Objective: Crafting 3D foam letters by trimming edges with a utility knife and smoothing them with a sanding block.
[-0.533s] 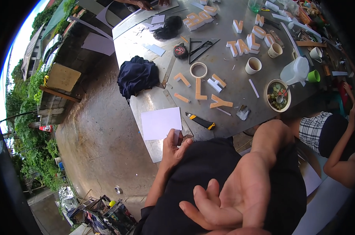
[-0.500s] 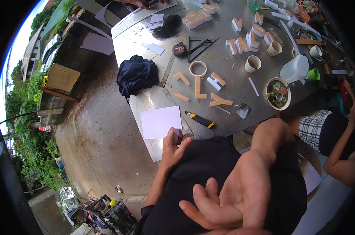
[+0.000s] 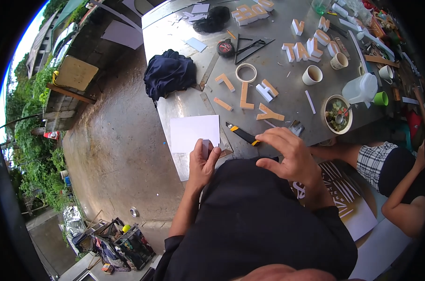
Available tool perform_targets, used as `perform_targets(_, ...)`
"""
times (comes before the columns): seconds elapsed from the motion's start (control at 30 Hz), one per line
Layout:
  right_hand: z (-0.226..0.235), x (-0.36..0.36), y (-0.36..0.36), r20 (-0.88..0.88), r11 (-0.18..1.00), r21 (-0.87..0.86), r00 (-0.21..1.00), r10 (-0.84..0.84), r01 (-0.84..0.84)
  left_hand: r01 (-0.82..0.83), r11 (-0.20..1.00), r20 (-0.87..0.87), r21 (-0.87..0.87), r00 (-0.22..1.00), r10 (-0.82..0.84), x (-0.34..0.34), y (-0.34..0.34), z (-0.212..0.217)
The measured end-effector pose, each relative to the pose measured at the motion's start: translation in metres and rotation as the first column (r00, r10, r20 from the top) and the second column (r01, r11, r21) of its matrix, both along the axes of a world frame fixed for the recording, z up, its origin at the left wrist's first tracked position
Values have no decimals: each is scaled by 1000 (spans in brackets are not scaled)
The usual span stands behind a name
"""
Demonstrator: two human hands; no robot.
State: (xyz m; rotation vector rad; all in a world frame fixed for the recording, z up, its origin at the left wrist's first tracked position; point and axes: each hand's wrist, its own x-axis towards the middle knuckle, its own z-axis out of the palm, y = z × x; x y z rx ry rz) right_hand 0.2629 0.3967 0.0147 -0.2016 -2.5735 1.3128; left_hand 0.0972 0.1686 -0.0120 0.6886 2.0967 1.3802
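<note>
At the table's near edge, my left hand (image 3: 203, 166) is closed around a small block with a smooth grey-brown face (image 3: 206, 149), beside a blank white sheet (image 3: 195, 133). My right hand (image 3: 289, 157) holds nothing, fingers stretched out and thumb apart. Its fingertips reach close to the yellow end of a black-and-yellow utility knife (image 3: 242, 134); I cannot tell whether they touch it. Beyond the knife lie several loose cut-out letter pieces with tan faces, among them a Y-shaped one (image 3: 269, 112) and an L-shaped one (image 3: 246, 97).
A masking tape roll (image 3: 246, 73), a tape measure (image 3: 225, 48), a set square (image 3: 253, 49) and a dark cloth (image 3: 169, 74) lie farther back. At the right stand paper cups (image 3: 311, 76), a food bowl (image 3: 338, 114) and a pitcher (image 3: 360, 89). Another person (image 3: 399, 187) sits at the right.
My right hand has moved up and away from my lap to the table edge, turning from palm-up. The left hand keeps hold of the block, slightly higher in view.
</note>
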Motion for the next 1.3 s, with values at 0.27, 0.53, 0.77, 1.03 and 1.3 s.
perform_targets(0.27,-287,162,-30,753,916,-303,655,60,264,732,649,-387,208,671,-633,21,82,144)
perform_targets(0.53,-404,158,-108,891,773,-191,437,-122,605,775,617,-456,134,601,-656,26,69,191)
perform_targets(0.77,-373,161,-154,949,280,-278,308,-69,919,647,743,116,-168,762,-637,-40,-15,74)
perform_targets(1.03,-333,161,-163,916,685,-111,342,-211,720,259,828,99,-498,965,-243,-26,-108,-94)
perform_targets(1.3,-233,128,-136,808,817,73,446,-385,572,347,850,93,-396,936,-338,-45,-65,-75)
